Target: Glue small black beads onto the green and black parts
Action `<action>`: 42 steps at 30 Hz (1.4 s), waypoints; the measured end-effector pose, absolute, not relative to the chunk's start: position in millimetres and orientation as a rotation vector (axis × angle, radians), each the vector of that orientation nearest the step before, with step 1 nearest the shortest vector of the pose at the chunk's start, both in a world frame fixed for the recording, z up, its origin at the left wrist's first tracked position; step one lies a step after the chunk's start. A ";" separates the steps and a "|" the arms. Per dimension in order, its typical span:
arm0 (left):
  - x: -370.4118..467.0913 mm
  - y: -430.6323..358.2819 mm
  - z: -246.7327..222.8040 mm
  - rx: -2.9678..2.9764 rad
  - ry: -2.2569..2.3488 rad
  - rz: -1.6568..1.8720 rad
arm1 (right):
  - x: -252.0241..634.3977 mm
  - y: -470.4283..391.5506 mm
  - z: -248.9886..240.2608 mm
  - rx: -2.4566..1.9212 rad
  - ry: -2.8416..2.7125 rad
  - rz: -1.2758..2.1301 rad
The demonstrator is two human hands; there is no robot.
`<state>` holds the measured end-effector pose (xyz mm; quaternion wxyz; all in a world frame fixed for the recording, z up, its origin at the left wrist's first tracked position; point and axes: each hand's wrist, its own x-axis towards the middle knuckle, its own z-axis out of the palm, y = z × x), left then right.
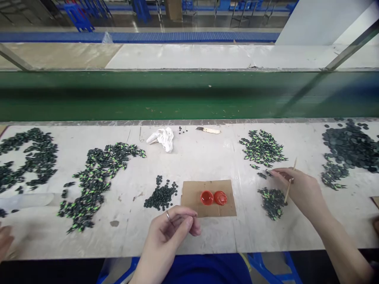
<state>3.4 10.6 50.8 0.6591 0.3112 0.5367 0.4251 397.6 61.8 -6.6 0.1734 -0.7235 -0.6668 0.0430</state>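
Note:
My right hand [299, 188] holds a thin wooden stick [290, 182] and its fingertips reach toward loose black-and-green parts [262, 174] beside a small pile [271, 202]. My left hand [170, 228] hovers over the table's near edge with thumb and fingers pinched together; whether a small part sits between them I cannot tell. In front of it lies a brown cardboard square [192, 193] carrying two small red caps [213, 197]. A pile of small dark round pieces [161, 195] lies left of the cardboard.
Large heaps of black-and-green parts lie at the left [94, 181], far left [29, 157] and back right [263, 148]. Dark discs [349, 144] pile at the far right. A white rag [162, 138] and a small knife [209, 129] lie near the green conveyor [189, 94]. Another person's hand [4, 240] shows at the left edge.

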 end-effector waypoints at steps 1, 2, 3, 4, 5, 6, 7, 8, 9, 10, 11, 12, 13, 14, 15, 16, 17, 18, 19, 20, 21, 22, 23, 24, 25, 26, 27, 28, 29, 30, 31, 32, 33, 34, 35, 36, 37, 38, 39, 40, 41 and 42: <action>1.6 9.8 48.9 0.715 1.232 0.962 | 394.3 59.7 -8.4 -2.036 -1.905 0.063; -0.8 8.9 46.7 0.738 1.262 0.967 | 389.3 57.4 -9.2 -2.017 -1.920 0.017; -3.8 8.1 44.3 0.769 1.304 0.974 | 383.8 55.6 -9.5 -1.993 -1.940 -0.015; -7.4 7.4 41.5 0.804 1.351 0.982 | 378.9 54.8 -9.7 -1.968 -1.966 -0.033; -11.7 6.8 38.3 0.839 1.399 0.989 | 375.5 55.6 -9.9 -1.943 -1.997 -0.036; -16.5 6.3 34.9 0.871 1.444 0.993 | 374.2 58.2 -10.5 -1.922 -2.026 -0.038; -21.6 5.8 31.3 0.897 1.481 0.994 | 374.9 62.7 -11.3 -1.907 -2.047 -0.041; -26.7 5.3 27.6 0.920 1.513 0.992 | 377.3 68.8 -12.1 -1.897 -2.060 -0.047; -31.8 4.8 23.7 0.949 1.547 0.989 | 380.8 75.8 -12.7 -1.889 -2.068 -0.054; -36.5 4.2 19.8 0.983 1.579 0.986 | 384.3 82.7 -12.6 -1.886 -2.064 -0.068; -40.7 3.5 15.9 1.023 1.609 0.983 | 386.9 88.6 -11.7 -1.883 -2.050 -0.090; -44.2 2.6 12.0 1.068 1.636 0.980 | 387.6 92.6 -9.6 -1.882 -2.025 -0.113; -46.9 1.6 8.0 1.121 1.658 0.978 | 385.8 93.8 -6.4 -1.879 -1.995 -0.131; -48.7 0.5 4.1 1.182 1.671 0.977 | 381.0 91.9 -2.4 -1.872 -1.965 -0.131; -49.3 -0.6 0.3 1.250 1.673 0.976 | 373.2 86.9 2.0 -1.854 -1.947 -0.101; -48.7 -1.6 -3.3 1.324 1.664 0.975 | 362.6 79.3 6.0 -1.823 -1.942 -0.044; -46.8 -2.5 -6.7 1.402 1.643 0.975 | 350.0 69.8 9.2 -1.779 -1.960 0.053; -43.6 -3.0 -9.7 1.482 1.613 0.974 | 336.2 59.4 10.8 -1.703 -1.999 0.163; -39.2 -3.2 -12.2 1.560 1.579 0.973 | 322.0 49.0 10.6 -1.640 -2.030 0.259; -33.8 -2.8 -14.3 1.634 1.545 0.968 | 308.4 39.5 8.4 -1.574 -2.072 0.341; -27.7 -2.0 -16.0 1.702 1.516 0.956 | 296.0 31.5 4.7 -1.533 -2.092 0.378; -21.0 -0.6 -17.3 1.762 1.494 0.938 | 285.2 25.2 -0.3 -1.513 -2.104 0.398; -14.2 1.2 -18.3 1.814 1.482 0.912 | 276.2 20.8 -5.9 -1.506 -2.112 0.401; -7.7 3.3 -19.1 1.859 1.481 0.883 | 269.0 18.0 -11.3 -1.515 -2.113 0.394; -1.7 5.6 -20.0 1.900 1.486 0.852 | 263.3 16.7 -16.1 -1.530 -2.113 0.387; 3.5 8.0 -20.9 1.937 1.494 0.822 | 258.9 16.4 -19.7 -1.545 -2.114 0.380; 7.8 10.3 -22.0 1.971 1.502 0.795 | 255.4 16.8 -22.0 -1.558 -2.117 0.372; 11.2 12.3 -23.2 2.003 1.506 0.772 | 252.6 17.7 -23.2 -1.568 -2.120 0.363; 13.6 14.0 -24.5 2.033 1.506 0.751 | 250.4 18.7 -23.3 -1.570 -2.124 0.351; 15.1 15.3 -25.9 2.061 1.502 0.735 | 248.8 19.8 -22.8 -1.566 -2.130 0.339; 16.1 16.3 -27.2 2.085 1.499 0.721 | 247.5 20.8 -21.9 -1.560 -2.134 0.327; 16.5 17.1 -28.3 2.103 1.498 0.709 | 246.7 21.7 -21.0 -1.552 -2.139 0.316; 16.6 17.6 -29.2 2.116 1.500 0.698 | 246.2 22.4 -20.3 -1.545 -2.143 0.308; 16.6 18.0 -29.8 2.125 1.505 0.690 | 246.0 23.1 -19.9 -1.537 -2.147 0.302; 16.5 18.2 -30.1 2.131 1.512 0.682 | 246.0 23.6 -19.7 -1.530 -2.150 0.298; 16.5 18.5 -30.1 2.135 1.519 0.678 | 246.1 24.1 -19.7 -1.523 -2.154 0.299; 16.6 18.7 -29.7 2.139 1.525 0.674 | 246.4 24.5 -20.0 -1.518 -2.157 0.300; 16.8 19.0 -29.2 2.143 1.530 0.672 | 246.8 24.8 -20.3 -1.515 -2.158 0.304; 17.0 19.3 -28.6 2.146 1.534 0.670 | 247.3 25.0 -20.6 -1.512 -2.160 0.309; 17.2 19.6 -27.9 2.147 1.537 0.669 | 248.0 25.1 -20.8 -1.509 -2.162 0.315; 17.4 20.0 -27.3 2.149 1.539 0.670 | 248.9 25.1 -20.9 -1.506 -2.162 0.318; 17.5 20.3 -26.7 2.150 1.540 0.670 | 250.1 25.1 -20.6 -1.503 -2.158 0.314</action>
